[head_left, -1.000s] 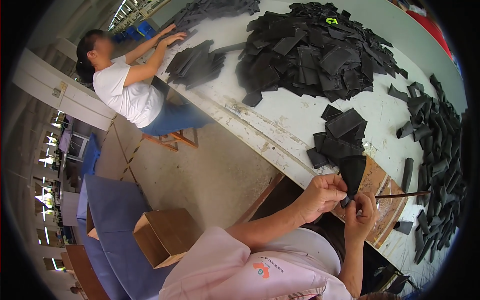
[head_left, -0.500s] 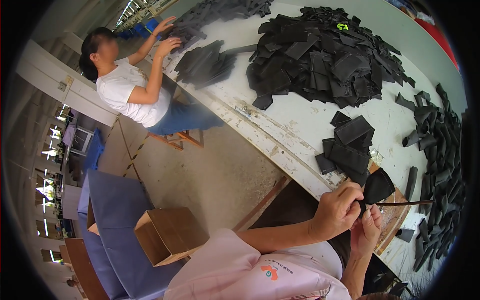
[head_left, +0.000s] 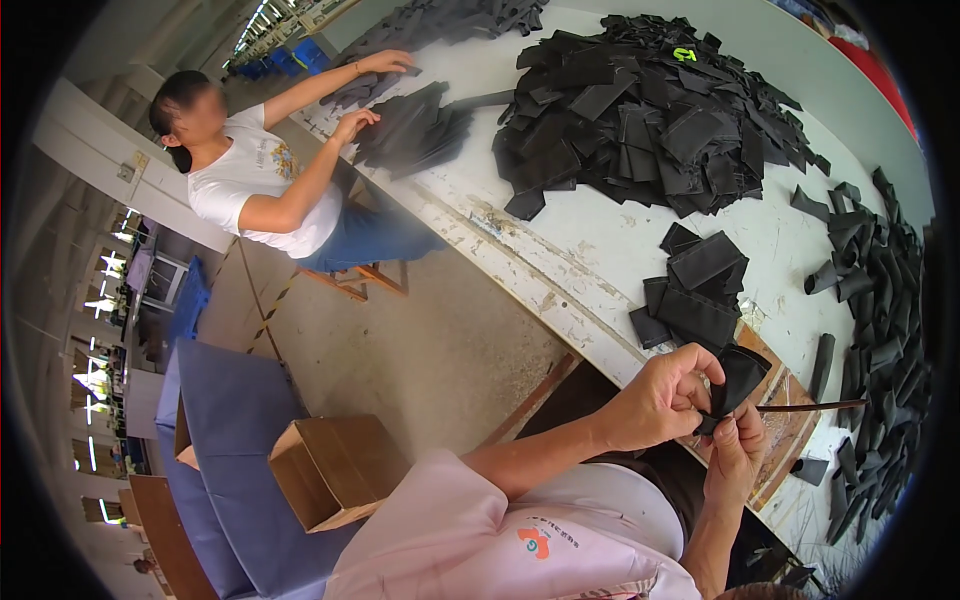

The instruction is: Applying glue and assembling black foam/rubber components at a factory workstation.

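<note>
Near the table's edge, both my hands hold one black fabric piece (head_left: 742, 376), which looks folded or tube-like. My left hand (head_left: 662, 398) pinches its left side with thumb and fingers. At its lower edge, my right hand (head_left: 738, 448) grips with thumb and fingertips. Beneath the hands lies a worn wooden board (head_left: 783, 425). A thin dark rod (head_left: 815, 406) points rightward from beside my right hand; its left end is hidden. Just beyond my hands sits a small stack of flat black fabric pieces (head_left: 700, 285).
A big heap of black pieces (head_left: 640, 120) covers the table's (head_left: 590, 235) far middle. Rolled black pieces (head_left: 885, 370) spread along the right. Across at left, a seated co-worker (head_left: 265, 190) handles more dark pieces. A cardboard box (head_left: 340, 470) stands lower left by blue-grey covered stuff (head_left: 235, 450).
My hands have shifted slightly, and the held piece has tilted, with the left fingers spread more along it. The co-worker has leaned back and stretched one arm farther over the table.
</note>
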Tool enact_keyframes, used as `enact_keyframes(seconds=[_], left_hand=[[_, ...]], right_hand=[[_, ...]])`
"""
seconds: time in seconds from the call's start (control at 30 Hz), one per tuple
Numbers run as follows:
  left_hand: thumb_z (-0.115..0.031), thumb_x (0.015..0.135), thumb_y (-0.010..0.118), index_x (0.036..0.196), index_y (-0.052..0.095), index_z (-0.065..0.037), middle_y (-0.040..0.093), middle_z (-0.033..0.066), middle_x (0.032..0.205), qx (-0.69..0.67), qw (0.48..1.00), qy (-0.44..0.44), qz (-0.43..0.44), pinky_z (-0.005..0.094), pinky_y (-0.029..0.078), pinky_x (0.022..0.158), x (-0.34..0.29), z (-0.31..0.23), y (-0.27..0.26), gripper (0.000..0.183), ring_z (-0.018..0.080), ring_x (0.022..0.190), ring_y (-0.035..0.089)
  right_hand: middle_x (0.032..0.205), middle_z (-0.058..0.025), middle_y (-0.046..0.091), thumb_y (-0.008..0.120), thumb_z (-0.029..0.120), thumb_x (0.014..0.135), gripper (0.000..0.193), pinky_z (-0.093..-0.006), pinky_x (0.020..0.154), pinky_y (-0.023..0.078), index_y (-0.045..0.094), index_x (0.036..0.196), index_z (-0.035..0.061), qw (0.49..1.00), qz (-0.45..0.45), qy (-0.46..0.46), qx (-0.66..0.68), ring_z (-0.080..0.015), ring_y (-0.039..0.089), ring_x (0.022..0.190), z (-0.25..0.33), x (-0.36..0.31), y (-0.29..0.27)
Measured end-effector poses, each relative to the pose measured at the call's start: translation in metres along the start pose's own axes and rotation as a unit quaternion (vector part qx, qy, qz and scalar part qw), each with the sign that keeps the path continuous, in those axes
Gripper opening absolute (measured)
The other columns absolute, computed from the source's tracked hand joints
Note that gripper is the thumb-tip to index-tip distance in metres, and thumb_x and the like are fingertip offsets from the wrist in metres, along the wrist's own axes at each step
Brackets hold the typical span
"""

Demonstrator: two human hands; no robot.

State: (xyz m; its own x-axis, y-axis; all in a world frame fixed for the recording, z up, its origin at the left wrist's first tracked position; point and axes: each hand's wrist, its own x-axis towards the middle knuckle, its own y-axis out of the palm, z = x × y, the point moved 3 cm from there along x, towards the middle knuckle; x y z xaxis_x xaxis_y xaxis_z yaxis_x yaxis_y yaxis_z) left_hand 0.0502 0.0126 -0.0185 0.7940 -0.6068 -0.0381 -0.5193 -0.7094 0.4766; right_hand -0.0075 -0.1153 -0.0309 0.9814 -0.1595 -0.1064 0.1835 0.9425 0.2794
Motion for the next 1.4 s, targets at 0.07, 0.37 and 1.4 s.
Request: enact_keyframes(seconds=[0.07,0.37,1.4], left_hand=[[0.01,0.068,0.048,0.098,0.042,-0.001,0.056,0.0039,0.072,-0.028,0.999,-0.024,0.033,0.0152,0.034,0.049,0.001,0.006,0.0,0.033,0.0006,0.054,0.043],[0.005,0.063,0.051,0.108,0.042,-0.003,0.052,0.003,0.079,-0.306,0.941,-0.122,0.075,0.0136,0.025,0.033,-0.005,0.028,0.008,0.047,0.0011,0.044,0.036],[0.005,0.076,0.049,0.105,0.046,0.0,0.056,0.0025,0.087,-0.526,0.813,-0.18,0.176,0.0125,0.023,0.032,-0.007,0.041,0.022,0.03,-0.001,0.036,0.029]], right_hand=[[0.071,0.0032,0.05,0.061,0.023,0.08,0.022,-0.0164,0.058,0.032,0.05,0.073,0.0051,0.999,-0.015,0.001,0.032,-0.0031,0.041,0.063,-0.002,0.002,0.001],[0.071,-0.0035,0.05,0.061,0.024,0.077,0.025,-0.0236,0.06,0.034,0.05,0.065,0.0042,0.949,-0.063,-0.261,-0.166,-0.0141,0.046,0.066,0.015,0.004,-0.005],[0.076,-0.0005,0.049,0.056,0.023,0.083,0.023,-0.0196,0.063,0.032,0.052,0.074,0.0023,0.999,-0.021,-0.03,0.014,-0.0063,0.041,0.068,0.0,-0.007,-0.012]])
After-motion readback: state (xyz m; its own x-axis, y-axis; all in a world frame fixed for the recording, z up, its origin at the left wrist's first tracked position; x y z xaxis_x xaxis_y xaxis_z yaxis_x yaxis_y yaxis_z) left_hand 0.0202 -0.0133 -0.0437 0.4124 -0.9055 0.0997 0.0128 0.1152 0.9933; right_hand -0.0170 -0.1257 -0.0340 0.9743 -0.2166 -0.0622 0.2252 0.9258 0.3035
